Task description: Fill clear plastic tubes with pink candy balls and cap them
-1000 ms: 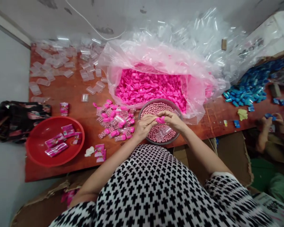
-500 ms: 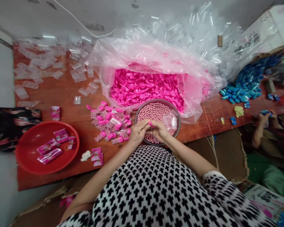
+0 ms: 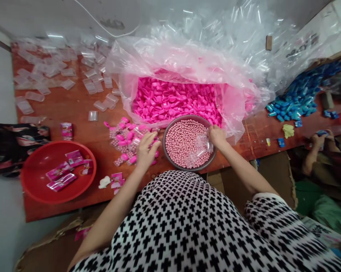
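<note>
My left hand [image 3: 146, 150] rests over the pile of filled clear tubes with pink caps [image 3: 127, 139] on the wooden table, fingers spread and loose. My right hand [image 3: 216, 136] reaches to the far right rim of the grey bowl [image 3: 166, 155] full of small pink balls [image 3: 182, 141] and pinches an empty clear tube [image 3: 203, 142] lying there. A big plastic bag of bright pink caps [image 3: 173, 101] stands just behind the bowl.
A red basin [image 3: 34, 185] with pink packets sits at the left. Several empty clear tubes [image 3: 59, 75] litter the far left of the table [image 3: 74, 109]. Blue caps [image 3: 295, 102] pile at the right, where another person's hands [image 3: 319, 141] work. Cardboard boxes stand below the table's edge.
My hands, joined over the bowl on a pink cap and tube, have parted. The left moved to the pile of filled tubes, the right to the clear tubes at the bowl's right rim.
</note>
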Demonstrator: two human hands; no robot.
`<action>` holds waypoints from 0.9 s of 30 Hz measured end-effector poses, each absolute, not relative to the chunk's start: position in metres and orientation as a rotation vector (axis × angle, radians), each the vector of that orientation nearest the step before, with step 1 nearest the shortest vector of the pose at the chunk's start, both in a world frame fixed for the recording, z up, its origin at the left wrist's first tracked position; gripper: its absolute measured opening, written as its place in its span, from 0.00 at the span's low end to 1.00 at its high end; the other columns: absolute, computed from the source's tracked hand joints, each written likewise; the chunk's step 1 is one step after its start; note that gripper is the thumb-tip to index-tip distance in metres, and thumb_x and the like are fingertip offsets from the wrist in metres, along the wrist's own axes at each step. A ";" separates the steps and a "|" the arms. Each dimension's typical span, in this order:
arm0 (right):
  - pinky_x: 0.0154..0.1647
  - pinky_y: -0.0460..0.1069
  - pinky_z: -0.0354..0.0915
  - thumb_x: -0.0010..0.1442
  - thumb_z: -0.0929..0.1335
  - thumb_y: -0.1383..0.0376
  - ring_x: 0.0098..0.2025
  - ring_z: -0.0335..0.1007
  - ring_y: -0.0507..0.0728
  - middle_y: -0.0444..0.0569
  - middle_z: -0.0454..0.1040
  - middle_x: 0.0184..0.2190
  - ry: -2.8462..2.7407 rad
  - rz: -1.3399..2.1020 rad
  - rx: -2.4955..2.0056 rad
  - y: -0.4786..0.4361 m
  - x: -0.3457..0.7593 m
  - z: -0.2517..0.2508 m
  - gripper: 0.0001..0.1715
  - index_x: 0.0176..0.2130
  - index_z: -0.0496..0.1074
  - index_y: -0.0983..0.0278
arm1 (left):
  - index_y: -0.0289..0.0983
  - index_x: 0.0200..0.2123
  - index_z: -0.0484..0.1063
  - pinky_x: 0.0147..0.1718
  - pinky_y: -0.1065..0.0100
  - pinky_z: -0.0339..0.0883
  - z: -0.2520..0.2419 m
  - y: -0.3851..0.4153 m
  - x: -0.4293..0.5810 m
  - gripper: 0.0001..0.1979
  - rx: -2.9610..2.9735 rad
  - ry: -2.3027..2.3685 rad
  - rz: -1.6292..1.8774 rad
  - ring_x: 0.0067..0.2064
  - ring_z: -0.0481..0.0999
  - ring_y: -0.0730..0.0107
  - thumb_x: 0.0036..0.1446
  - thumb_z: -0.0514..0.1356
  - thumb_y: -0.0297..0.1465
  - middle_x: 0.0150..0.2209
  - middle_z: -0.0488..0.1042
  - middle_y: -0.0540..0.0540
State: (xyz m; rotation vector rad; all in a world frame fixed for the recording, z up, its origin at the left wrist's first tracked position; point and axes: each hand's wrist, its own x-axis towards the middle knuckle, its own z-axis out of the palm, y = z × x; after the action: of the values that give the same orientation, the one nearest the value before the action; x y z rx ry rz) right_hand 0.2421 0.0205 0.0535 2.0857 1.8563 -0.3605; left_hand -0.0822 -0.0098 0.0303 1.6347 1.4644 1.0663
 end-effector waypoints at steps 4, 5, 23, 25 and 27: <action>0.42 0.55 0.63 0.63 0.58 0.69 0.48 0.67 0.65 0.64 0.71 0.46 1.976 -0.310 1.909 0.021 0.241 0.044 0.17 0.48 0.68 0.71 | 0.39 0.45 0.75 0.55 0.55 0.64 0.030 -0.023 -0.045 0.16 1.583 1.287 0.976 0.51 0.74 0.61 0.54 0.60 0.38 0.47 0.76 0.43; 0.42 0.54 0.63 0.63 0.58 0.70 0.49 0.66 0.64 0.64 0.72 0.45 2.022 -0.309 1.846 0.023 0.242 0.043 0.17 0.48 0.67 0.71 | 0.39 0.45 0.76 0.54 0.56 0.65 0.031 -0.025 -0.039 0.16 1.575 1.255 0.961 0.49 0.74 0.61 0.54 0.60 0.38 0.47 0.77 0.43; 0.41 0.47 0.62 0.57 0.63 0.69 0.39 0.68 0.54 0.49 0.74 0.38 2.548 -1.304 1.677 0.038 0.180 -0.021 0.12 0.43 0.69 0.66 | 0.37 0.48 0.73 0.50 0.61 0.68 0.015 -0.013 -0.032 0.15 1.606 1.433 0.859 0.48 0.75 0.64 0.57 0.58 0.31 0.47 0.76 0.43; 0.39 0.47 0.63 0.55 0.67 0.64 0.37 0.69 0.53 0.46 0.73 0.35 2.444 -1.855 1.832 0.031 0.185 -0.017 0.11 0.40 0.69 0.65 | 0.37 0.50 0.72 0.51 0.60 0.67 0.011 -0.009 -0.026 0.17 1.602 1.425 0.831 0.50 0.75 0.63 0.55 0.60 0.30 0.49 0.76 0.42; 0.38 0.48 0.64 0.51 0.70 0.61 0.35 0.68 0.53 0.43 0.72 0.32 2.291 -2.260 1.886 0.024 0.187 -0.010 0.13 0.38 0.69 0.64 | 0.37 0.50 0.71 0.52 0.60 0.66 0.008 -0.004 -0.016 0.19 1.582 1.393 0.802 0.51 0.74 0.62 0.54 0.62 0.30 0.50 0.75 0.42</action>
State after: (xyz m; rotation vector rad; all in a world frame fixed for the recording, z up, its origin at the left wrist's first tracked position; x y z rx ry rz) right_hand 0.1869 0.0242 -0.0102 1.8857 2.2913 -2.2604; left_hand -0.0164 -0.0044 0.0081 1.5816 1.3926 0.8022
